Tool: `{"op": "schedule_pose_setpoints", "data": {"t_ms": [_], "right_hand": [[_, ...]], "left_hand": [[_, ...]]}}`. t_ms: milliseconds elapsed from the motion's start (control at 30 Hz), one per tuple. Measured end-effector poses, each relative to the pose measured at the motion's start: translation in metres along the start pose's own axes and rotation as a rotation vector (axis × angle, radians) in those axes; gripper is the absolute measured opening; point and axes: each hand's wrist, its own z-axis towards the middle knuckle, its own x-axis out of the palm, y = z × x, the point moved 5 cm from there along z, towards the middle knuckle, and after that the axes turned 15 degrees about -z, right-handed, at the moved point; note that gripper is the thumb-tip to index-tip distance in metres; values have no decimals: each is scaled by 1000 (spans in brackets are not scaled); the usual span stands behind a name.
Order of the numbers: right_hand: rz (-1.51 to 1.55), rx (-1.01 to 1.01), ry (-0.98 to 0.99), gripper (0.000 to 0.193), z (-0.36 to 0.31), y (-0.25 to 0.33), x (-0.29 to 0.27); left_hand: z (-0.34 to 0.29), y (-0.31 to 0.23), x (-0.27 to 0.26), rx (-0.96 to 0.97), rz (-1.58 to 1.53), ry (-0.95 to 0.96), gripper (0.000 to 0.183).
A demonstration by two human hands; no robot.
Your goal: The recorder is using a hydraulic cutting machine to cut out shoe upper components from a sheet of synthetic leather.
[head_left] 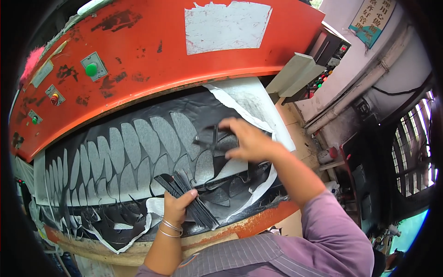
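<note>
Beyond the left hand (176,207), grey leaf-shaped openings (124,143) in the black sheet (196,99) appear emptied—removal seemingly well advanced. This hand grips a stack of black strips (203,211); the right hand (242,141), blurred, half-spread, meets a dark piece (215,135)—grip and remainder indeterminable.

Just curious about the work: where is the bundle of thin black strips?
In the head view, the thin black strips are slightly left of lower centre, in the left hand.

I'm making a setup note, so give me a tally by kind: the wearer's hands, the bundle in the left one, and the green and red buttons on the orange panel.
Hands: 2 (left hand, right hand)
Bundle of dark strips: 1
Green buttons: 2
Red button: 1
Total: 6
</note>
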Motion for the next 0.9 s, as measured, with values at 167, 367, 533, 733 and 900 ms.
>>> {"op": "schedule_pose_setpoints", "data": {"t_ms": [167,367,533,733,900], "right_hand": [[-315,-289,103,72,70,-18,-16],[-529,-474,282,69,98,-40,18],[-194,-157,-71,81,63,-86,0],[36,207,-197,85,46,-130,29],[-5,170,-290,76,45,-126,31]], "left_hand": [[5,5,-8,42,111,64,48],[10,3,-2,3,192,140,45],[17,-15,-3,55,356,170,56],[72,-20,17,211,758,278,84],[90,-14,35,205,1065,318,94]]}}
